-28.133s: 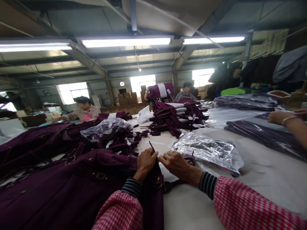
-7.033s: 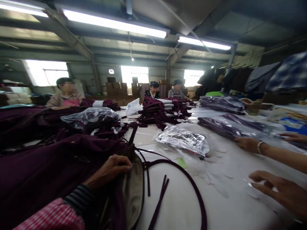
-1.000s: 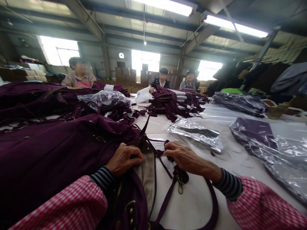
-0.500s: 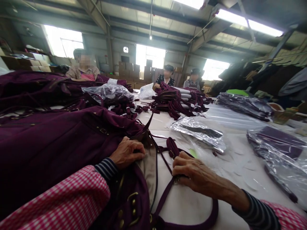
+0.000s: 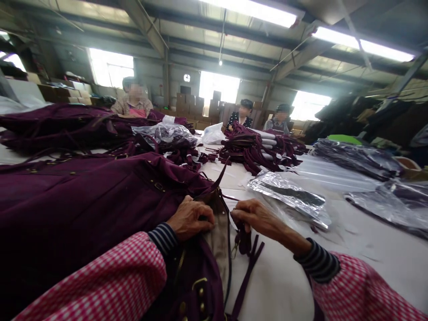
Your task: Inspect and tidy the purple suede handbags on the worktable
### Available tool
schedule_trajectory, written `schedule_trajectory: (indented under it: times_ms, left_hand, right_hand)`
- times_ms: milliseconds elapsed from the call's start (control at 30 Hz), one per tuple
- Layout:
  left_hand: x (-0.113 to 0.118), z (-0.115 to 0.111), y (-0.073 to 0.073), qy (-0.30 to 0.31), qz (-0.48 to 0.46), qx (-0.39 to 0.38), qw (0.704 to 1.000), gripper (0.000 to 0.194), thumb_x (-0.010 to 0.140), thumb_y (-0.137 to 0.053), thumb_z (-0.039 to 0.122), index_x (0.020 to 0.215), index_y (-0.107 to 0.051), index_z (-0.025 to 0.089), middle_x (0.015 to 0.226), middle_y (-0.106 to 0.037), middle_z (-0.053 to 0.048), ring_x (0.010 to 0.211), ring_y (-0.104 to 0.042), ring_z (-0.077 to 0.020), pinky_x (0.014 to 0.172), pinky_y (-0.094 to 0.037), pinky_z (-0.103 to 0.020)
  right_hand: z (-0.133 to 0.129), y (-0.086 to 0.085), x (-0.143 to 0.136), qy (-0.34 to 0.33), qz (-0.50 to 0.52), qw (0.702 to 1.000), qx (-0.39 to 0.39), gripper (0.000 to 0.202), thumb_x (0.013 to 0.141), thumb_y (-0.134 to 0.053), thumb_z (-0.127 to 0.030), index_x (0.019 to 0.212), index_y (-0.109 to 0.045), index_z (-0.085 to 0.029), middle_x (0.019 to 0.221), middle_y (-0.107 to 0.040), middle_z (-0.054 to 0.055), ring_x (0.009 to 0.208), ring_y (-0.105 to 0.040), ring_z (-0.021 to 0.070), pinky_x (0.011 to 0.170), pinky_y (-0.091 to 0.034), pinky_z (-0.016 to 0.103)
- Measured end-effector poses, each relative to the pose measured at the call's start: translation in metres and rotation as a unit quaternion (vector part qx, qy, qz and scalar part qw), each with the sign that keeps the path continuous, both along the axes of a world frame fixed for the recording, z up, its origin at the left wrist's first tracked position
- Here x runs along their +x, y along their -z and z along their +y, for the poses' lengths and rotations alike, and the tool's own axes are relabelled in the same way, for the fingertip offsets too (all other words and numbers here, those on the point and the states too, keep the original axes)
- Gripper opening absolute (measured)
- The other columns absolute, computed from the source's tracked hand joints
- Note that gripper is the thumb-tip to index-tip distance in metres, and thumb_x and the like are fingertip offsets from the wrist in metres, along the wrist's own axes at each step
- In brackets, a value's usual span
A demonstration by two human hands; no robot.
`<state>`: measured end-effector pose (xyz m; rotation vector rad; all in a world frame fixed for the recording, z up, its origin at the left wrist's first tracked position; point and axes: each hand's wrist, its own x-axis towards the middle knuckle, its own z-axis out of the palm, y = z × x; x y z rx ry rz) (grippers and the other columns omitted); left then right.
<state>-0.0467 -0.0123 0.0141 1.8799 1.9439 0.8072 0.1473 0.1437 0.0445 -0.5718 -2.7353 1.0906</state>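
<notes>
A large purple bag [image 5: 110,205] with brass buckles and a zip lies across the table in front of me. My left hand [image 5: 194,218] is closed on the edge of its opening, beside the beige lining [image 5: 218,232]. Just right of the opening, my right hand [image 5: 252,218] grips a bundled purple strap [image 5: 245,243] and holds it above the table. A brass clip [image 5: 234,250] dangles from the strap. Below it a thin purple strip with split ends [image 5: 249,276] rises from the bag. The fingertips of both hands are partly hidden.
A clear plastic bag [image 5: 290,196] lies right of my right hand, with plastic-wrapped purple goods [image 5: 394,205] farther right. Stacked purple bags [image 5: 60,127] and a heap of purple straps [image 5: 257,149] fill the far side. Several people sit behind them; one person [image 5: 132,104] is at the left.
My right hand has lifted the bundled strap off the table and drawn it closer to the bag's opening. My left hand stays on the opening. The view has shifted slightly.
</notes>
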Motion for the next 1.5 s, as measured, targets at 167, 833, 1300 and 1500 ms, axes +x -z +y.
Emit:
schedule_trajectory:
  times_ms: [167,833,1300,1500]
  left_hand:
    - [0.0,0.002,0.0,-0.005,0.027,-0.009,1.0,0.001,0.081,-0.075,0.024,0.08,-0.076,0.025,0.086,-0.074,0.004,0.089,-0.062,-0.0183,0.088,-0.023,-0.039]
    - [0.007,0.004,-0.006,-0.024,0.08,-0.034,0.996,0.008,0.084,-0.072,0.029,0.085,-0.078,0.024,0.085,-0.068,-0.001,0.087,-0.061,-0.0183,0.087,-0.024,-0.039]
    - [0.012,0.004,0.002,-0.038,0.055,0.016,0.998,0.004,0.085,-0.073,0.027,0.084,-0.077,0.027,0.087,-0.074,0.002,0.093,-0.063,-0.019,0.089,-0.025,-0.04]
    - [0.004,0.003,-0.002,-0.058,-0.061,0.045,0.995,0.013,0.087,-0.064,0.028,0.082,-0.074,0.021,0.085,-0.074,0.003,0.088,-0.064,-0.0187,0.089,-0.034,-0.034]
  right_hand:
    - [-0.003,0.009,-0.023,0.043,0.054,0.998,-0.007,0.033,0.091,-0.056,-0.038,0.065,-0.052,-0.019,0.049,-0.052,-0.004,0.046,-0.056,0.0123,0.048,-0.035,0.023]
    - [-0.021,0.028,-0.032,0.041,0.077,0.996,-0.027,0.026,0.087,-0.062,-0.037,0.072,-0.068,-0.017,0.053,-0.059,-0.002,0.048,-0.054,0.0115,0.047,-0.037,0.021]
    - [-0.015,0.055,-0.025,0.099,0.182,0.957,-0.202,0.022,0.076,-0.073,-0.035,0.087,-0.074,-0.015,0.059,-0.065,-0.001,0.042,-0.049,0.0089,0.038,-0.036,0.019]
    - [-0.026,0.047,-0.037,0.115,0.263,0.908,-0.305,0.04,0.071,-0.083,-0.039,0.097,-0.064,-0.017,0.061,-0.069,-0.001,0.037,-0.044,0.007,0.033,-0.029,0.016]
